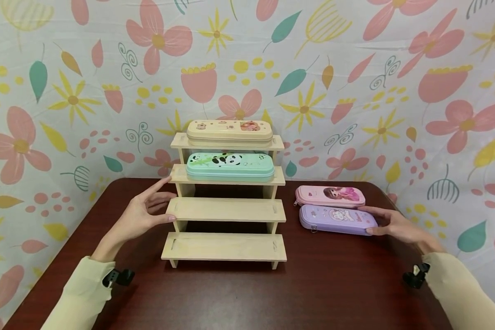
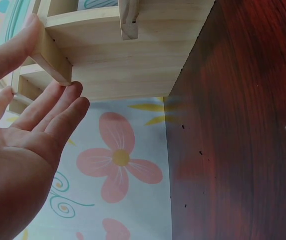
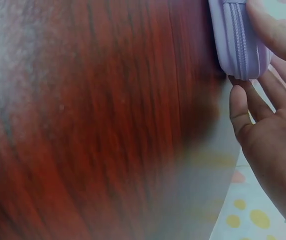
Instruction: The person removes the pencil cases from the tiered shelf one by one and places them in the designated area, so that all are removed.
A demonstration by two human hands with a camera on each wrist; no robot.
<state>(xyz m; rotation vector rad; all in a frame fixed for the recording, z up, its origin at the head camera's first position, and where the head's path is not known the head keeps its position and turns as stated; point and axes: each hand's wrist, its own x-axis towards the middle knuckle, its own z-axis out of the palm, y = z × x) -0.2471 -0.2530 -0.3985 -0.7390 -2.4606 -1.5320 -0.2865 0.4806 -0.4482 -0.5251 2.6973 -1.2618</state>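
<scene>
A light wooden stand with stepped shelves [image 1: 227, 247] stands on the table. My left hand [image 1: 146, 208] is at its left side, steadying a shelf end [image 2: 55, 57] between thumb and fingertips. Beside the stand to the right, my right hand [image 1: 396, 224] grips the right end of a purple pencil case [image 1: 334, 220] with a rabbit picture, thumb in front and fingers behind. Its zipped end shows in the right wrist view, between the thumb [image 3: 277, 35] and fingers. Right behind it lies a pink pencil case [image 1: 313, 195] with a doll picture.
On the top shelf sits a cream pencil case [image 1: 228, 130], and one step lower a mint-green panda pencil case [image 1: 231, 166]. The dark reddish table [image 1: 239, 298] ends against a flower-patterned cloth [image 1: 346, 87] at the back.
</scene>
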